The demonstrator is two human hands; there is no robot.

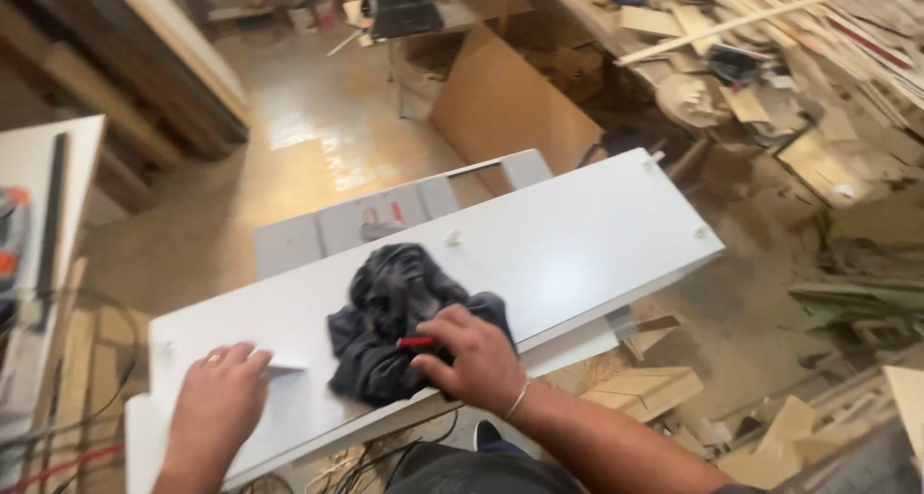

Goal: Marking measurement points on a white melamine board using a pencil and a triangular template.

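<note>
A long white panel [577,234] lies across a grey table saw [385,215]. On the panel sits a crumpled dark cloth [390,297]. My right hand [472,359] rests on the cloth's near edge, fingers curled around a small red object [416,342] and the fabric. My left hand [219,403] lies flat on the panel's near left end, fingers together, pressing down beside a small white strip [287,366]. A thin bracelet circles my right wrist.
Wood offcuts and scrap boards [770,80] pile up at the right and back. A brown board [510,100] leans behind the saw. Another white bench [38,215] with tools stands at the left. Cables [385,460] trail on the floor below the panel.
</note>
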